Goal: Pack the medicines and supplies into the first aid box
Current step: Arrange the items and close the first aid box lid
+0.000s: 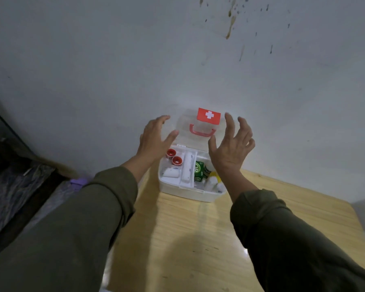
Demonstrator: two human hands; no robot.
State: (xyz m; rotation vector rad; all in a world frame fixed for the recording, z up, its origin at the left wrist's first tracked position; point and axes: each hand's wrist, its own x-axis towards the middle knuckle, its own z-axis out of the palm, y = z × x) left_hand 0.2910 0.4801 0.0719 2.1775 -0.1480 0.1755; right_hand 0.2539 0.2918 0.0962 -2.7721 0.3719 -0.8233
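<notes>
A white first aid box [185, 193] stands open at the far edge of the wooden table [188, 239]. Its clear lid [198, 142], with a red cross label and a red handle, stands upright against the wall. Inside lie two red-capped rolls [174, 157], a white bandage roll [170, 172], a long white item [187, 167], a green packet [199, 168] and yellow-white supplies [213, 179]. My left hand [154, 140] is raised at the lid's left side, fingers spread, holding nothing. My right hand [232, 146] is raised at the lid's right side, fingers loosely bent, holding nothing.
A stained grey wall [177, 60] rises right behind the box. Dark bedding or fabric [15, 186] lies to the left of the table, with a small purple object [78, 182] beside it. The table's right edge drops off near the frame's right side.
</notes>
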